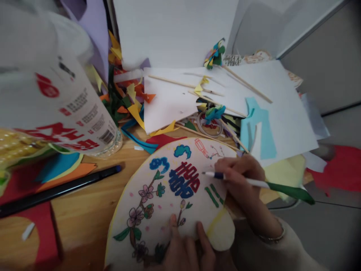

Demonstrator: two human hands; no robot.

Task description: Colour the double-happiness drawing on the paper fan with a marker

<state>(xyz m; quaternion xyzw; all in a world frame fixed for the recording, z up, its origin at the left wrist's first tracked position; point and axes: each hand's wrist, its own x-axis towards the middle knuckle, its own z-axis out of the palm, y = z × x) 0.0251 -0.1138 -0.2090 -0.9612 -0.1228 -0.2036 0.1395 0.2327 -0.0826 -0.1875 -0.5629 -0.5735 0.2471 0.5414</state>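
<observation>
A pale round paper piece (163,188) with a yellow edge and a rounded tab lies in front of me. It bears drawn pink blossoms, blue clouds, green bars and a red-and-blue character motif (184,180). Pinched in my right hand (241,180) is a white pen (258,183) with a dark blue grip and a green rear end. Its tip hovers over or rests near the right side of the motif; contact is unclear. My left hand (187,246) presses on the lower part of the paper with its fingers apart.
A clear bottle (93,113) stands at left, near a black-barrelled pen (64,190) and red paper (42,233). Behind are colored scraps (132,98), white sheets (169,101), wooden sticks (248,84), a tape roll (210,128) and a blue cutout (263,131).
</observation>
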